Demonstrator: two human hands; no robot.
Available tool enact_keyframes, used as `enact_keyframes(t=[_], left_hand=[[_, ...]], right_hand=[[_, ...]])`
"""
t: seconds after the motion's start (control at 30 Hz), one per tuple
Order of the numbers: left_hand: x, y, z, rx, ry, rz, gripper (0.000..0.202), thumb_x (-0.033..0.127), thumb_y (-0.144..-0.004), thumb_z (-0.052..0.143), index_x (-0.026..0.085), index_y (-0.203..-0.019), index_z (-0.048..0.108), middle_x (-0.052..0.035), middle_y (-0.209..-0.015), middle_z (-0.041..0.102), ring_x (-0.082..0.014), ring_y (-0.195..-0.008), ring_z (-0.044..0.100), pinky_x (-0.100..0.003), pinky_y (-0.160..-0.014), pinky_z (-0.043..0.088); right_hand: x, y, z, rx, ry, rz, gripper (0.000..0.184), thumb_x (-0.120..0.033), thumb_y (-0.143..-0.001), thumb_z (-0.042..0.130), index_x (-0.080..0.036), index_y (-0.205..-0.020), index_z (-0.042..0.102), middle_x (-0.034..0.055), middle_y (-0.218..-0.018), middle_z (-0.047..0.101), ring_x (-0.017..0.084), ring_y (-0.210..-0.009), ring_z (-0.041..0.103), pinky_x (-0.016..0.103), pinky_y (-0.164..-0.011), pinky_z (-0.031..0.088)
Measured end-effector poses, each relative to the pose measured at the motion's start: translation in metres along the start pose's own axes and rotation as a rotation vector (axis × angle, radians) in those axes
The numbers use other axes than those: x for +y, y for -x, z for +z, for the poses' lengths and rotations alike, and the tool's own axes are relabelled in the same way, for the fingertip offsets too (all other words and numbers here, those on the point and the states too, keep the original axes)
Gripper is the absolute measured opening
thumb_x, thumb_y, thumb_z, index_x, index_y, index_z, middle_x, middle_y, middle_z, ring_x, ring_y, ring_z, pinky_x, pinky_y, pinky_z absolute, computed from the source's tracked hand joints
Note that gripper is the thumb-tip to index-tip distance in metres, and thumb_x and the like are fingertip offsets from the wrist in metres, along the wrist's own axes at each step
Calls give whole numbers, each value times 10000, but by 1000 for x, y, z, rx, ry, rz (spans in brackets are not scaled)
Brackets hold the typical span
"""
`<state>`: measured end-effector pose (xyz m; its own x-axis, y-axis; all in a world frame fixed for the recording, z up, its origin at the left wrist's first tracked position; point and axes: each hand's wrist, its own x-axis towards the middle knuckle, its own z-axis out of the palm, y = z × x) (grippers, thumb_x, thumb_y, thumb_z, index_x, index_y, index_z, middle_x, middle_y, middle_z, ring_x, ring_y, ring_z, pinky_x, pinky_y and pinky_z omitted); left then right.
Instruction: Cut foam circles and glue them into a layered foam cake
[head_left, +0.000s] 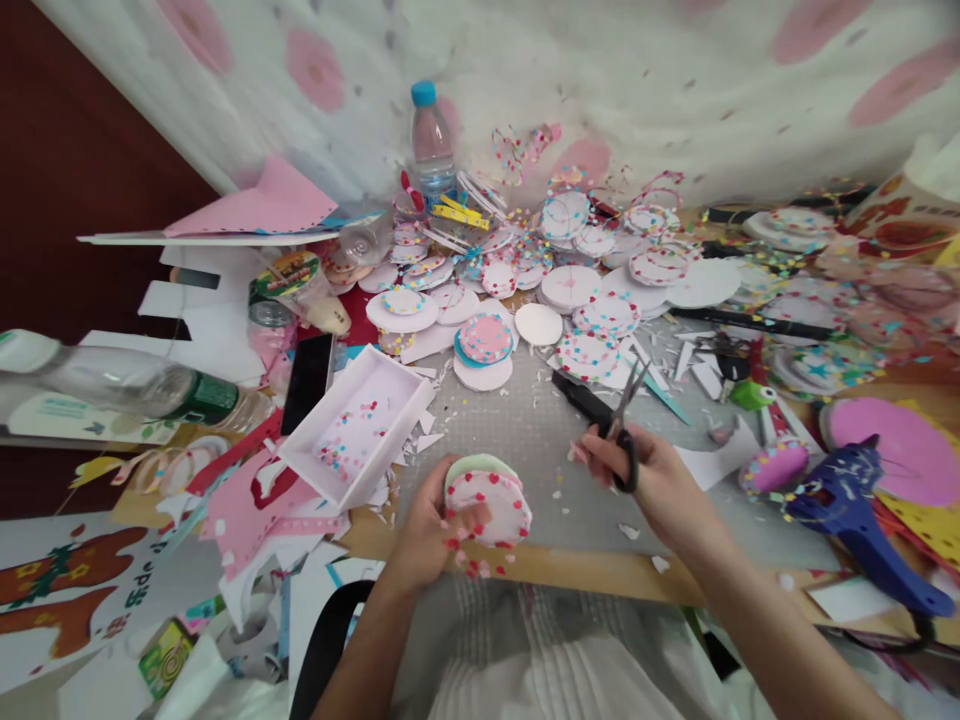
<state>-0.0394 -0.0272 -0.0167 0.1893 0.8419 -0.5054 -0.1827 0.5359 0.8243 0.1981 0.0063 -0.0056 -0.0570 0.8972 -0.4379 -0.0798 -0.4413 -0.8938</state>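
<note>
At the table's front edge my left hand [431, 525] is closed on a round paper disc [499, 490] edged with small red hearts. A pale green disc [484, 464] shows behind it, and a string of pink and red hearts [484, 560] hangs below. My right hand [637, 475] grips a pair of scissors [626, 430] with black handles, its blades pointing up and away from me. The scissors are apart from the disc. Just beyond them a black marker-like stick [581, 400] lies on the grey cutting mat [525, 430].
Left of my hands stands a white paper box [409, 385] with loose confetti. Several decorated discs [484, 335] pile up behind the mat. A water bottle [433, 150] stands at the back. A blue glue gun [847, 520] lies at right, a large plastic bottle [135, 380] at far left.
</note>
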Motion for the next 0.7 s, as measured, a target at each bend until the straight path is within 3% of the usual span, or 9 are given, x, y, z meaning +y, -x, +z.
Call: enact_keyframes(t=[0.07,0.17,0.23,0.4,0.7], left_hand=[[-2,-1,1,47,84,56,452,277,-627,793,206,-981,521,12,-804,637,-118,-590,585,-190,-471,457],[-6,-1,2,64,164,138,431,258,-611,812,225,-931,525,35,-776,624,-105,-602,569,-195,-520,471],[-8,-2,1,53,177,151,425,267,-622,815,231,-938,532,44,-744,608,-99,-574,554,-196,-506,458],[-16,-2,-6,-1,144,238,486,298,-641,826,226,-1019,528,26,-778,627,-120,-625,593,-203,-552,467],[-30,-2,-11,-34,101,295,547,261,-624,851,239,-1086,559,26,-856,619,-111,-695,592,-181,-604,483]], right_hand=[[2,7,-1,-4,206,-81,255,-365,-706,755,-195,-724,566,-50,-618,498,108,-597,414,227,-560,323],[8,24,3,-192,614,-163,233,-310,-764,662,-204,-639,496,-55,-581,444,109,-568,398,233,-534,307],[10,35,5,-315,771,-181,264,-257,-781,606,-213,-597,421,-71,-537,357,99,-527,344,233,-499,262],[7,45,4,-388,886,-228,283,-182,-743,571,-214,-586,338,-78,-548,266,90,-517,261,236,-477,209],[1,46,5,-426,921,-207,286,-179,-731,562,-206,-567,330,-76,-542,256,90,-521,260,241,-478,196]])
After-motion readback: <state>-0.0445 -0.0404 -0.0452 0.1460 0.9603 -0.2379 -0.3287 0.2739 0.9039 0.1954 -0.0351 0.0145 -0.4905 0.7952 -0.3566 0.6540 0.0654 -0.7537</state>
